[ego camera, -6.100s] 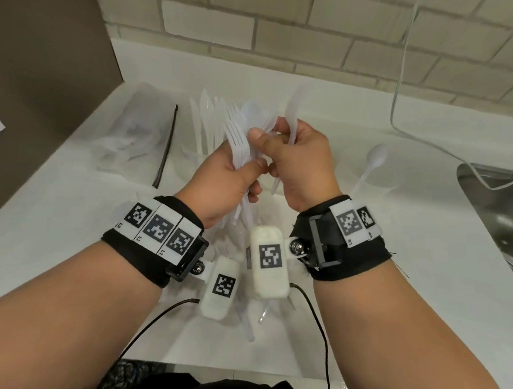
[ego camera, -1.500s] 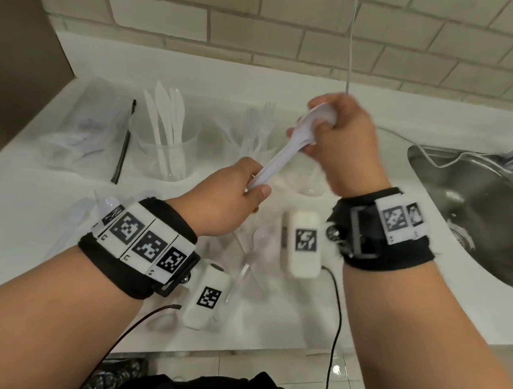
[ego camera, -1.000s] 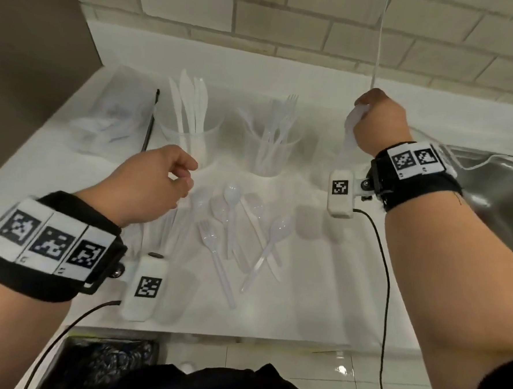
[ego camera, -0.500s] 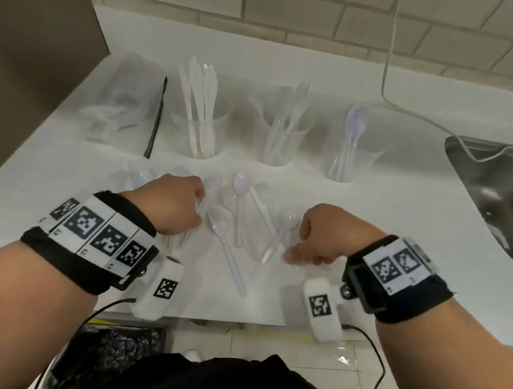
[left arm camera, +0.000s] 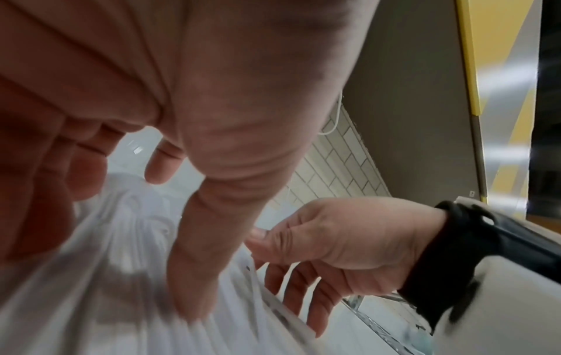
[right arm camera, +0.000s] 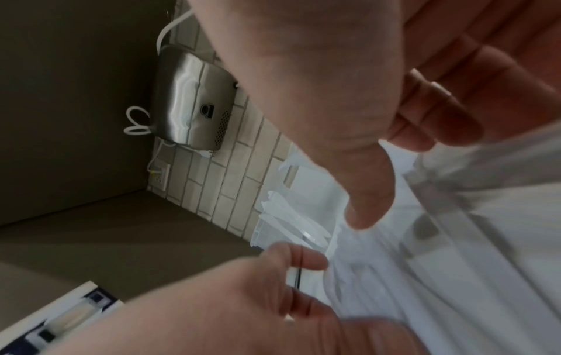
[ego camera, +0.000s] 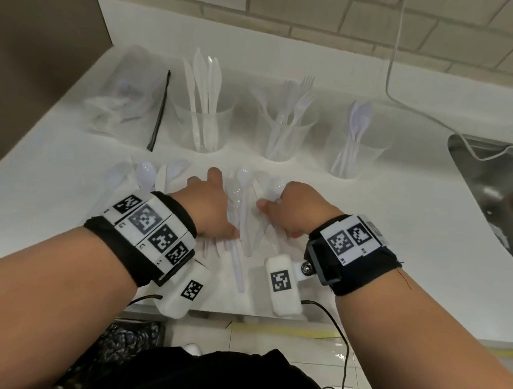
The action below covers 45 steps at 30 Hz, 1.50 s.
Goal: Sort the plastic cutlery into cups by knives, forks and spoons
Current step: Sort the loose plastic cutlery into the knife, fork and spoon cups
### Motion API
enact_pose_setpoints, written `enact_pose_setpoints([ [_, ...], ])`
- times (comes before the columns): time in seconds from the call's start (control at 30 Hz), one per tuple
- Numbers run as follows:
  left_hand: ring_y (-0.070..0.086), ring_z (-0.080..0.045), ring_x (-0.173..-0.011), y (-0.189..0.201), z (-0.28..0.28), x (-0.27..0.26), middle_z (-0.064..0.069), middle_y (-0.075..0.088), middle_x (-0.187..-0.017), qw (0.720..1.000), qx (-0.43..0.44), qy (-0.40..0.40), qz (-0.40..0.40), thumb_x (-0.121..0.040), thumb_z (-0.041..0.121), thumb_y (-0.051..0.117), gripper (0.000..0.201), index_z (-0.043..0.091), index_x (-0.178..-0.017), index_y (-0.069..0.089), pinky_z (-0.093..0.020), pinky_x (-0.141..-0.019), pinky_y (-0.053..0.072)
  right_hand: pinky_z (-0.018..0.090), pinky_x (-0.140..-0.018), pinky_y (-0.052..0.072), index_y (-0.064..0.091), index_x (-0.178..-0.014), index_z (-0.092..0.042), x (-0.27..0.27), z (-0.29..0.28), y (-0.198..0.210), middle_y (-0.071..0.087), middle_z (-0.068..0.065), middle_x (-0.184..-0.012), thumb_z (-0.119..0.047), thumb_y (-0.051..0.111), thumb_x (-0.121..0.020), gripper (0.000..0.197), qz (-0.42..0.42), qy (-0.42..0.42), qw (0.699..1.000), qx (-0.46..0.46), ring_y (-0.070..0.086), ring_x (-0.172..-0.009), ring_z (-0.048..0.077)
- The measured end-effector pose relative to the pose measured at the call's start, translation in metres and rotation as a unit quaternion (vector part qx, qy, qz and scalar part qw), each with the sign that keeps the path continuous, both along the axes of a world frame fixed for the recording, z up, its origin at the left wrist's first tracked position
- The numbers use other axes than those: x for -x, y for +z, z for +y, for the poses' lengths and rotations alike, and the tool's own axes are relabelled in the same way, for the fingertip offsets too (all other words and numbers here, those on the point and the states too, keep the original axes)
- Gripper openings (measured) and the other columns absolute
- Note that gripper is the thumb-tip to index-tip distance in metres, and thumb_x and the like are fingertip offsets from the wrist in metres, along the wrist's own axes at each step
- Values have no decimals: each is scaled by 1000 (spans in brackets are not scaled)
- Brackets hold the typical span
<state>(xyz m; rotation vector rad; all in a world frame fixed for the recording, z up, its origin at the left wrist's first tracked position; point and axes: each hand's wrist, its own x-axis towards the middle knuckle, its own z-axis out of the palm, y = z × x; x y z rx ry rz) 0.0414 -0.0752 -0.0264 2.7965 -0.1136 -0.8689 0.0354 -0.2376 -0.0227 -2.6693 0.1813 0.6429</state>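
Three clear cups stand in a row at the back: the knife cup [ego camera: 204, 125] on the left, the fork cup [ego camera: 284, 133] in the middle, the spoon cup [ego camera: 357, 154] on the right. Loose white cutlery [ego camera: 243, 193], mostly spoons, lies on the counter in front of them. My left hand [ego camera: 210, 197] lies over the left part of this pile, its thumb [left arm camera: 194, 264] pressing down on the pieces. My right hand [ego camera: 290, 205] comes in from the right, with relaxed fingertips [left arm camera: 315, 309] touching the pieces. Neither hand has lifted anything.
A crumpled clear bag [ego camera: 122, 102] with a black strip [ego camera: 159, 113] lies at the back left. A steel sink [ego camera: 496, 185] is sunk in at the right, and a white cable [ego camera: 392, 67] hangs over it. The counter's front edge [ego camera: 242, 313] lies just under my wrists.
After my right hand set spoons in the right cup, it came back down. Over the last half second both hands slid forward onto the loose cutlery.
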Motion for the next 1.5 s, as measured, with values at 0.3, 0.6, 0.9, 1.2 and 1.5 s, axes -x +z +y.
enact_pose_setpoints([
  [0.3, 67, -27, -96, 5, -9, -14, -14, 67, -107, 991, 121, 53, 26, -85, 8, 58, 54, 2, -134, 34, -40, -87, 55, 24, -58, 40, 49, -104, -11, -5, 20, -5, 56, 6, -106, -68, 77, -55, 80, -15, 61, 997, 42, 56, -86, 18],
  [0.6, 65, -38, -103, 5, -14, -15, -24, 68, -110, 963, 247, 65, 83, -87, -2, 49, 28, 1, -111, 63, -49, -91, 51, 28, -70, 39, 41, -64, -12, -16, 37, -6, 38, 1, -65, -19, 63, -86, 32, -14, 111, 985, 130, 58, -90, 26],
  [0.9, 63, -35, -105, 2, -9, -16, -17, 65, -114, 959, 254, 78, 96, -84, -5, 47, 31, 14, -104, 62, -48, -94, 51, 30, -67, 47, 46, -64, -15, -32, 43, -11, 49, 0, -68, -22, 64, -83, 27, 2, 111, 985, 134, 55, -70, 20],
  [1.2, 37, -33, -133, 5, -4, -38, -15, 22, -154, 991, 109, 69, -21, -88, 2, 42, 69, 17, -150, 17, -40, -105, 37, 34, -88, 52, 51, -81, -9, -29, 42, -5, 53, 5, -91, -18, 64, -82, 16, 7, 105, 980, 169, 58, -94, 24],
  [1.5, 52, -31, -118, 4, -9, -30, -16, 50, -134, 987, 152, 57, -7, -91, 3, 42, 48, 5, -139, 36, -42, -100, 44, 29, -86, 45, 50, -112, -7, -27, 38, -6, 58, 5, -106, -20, 68, -83, 36, -32, 101, 984, 143, 59, -109, 24],
])
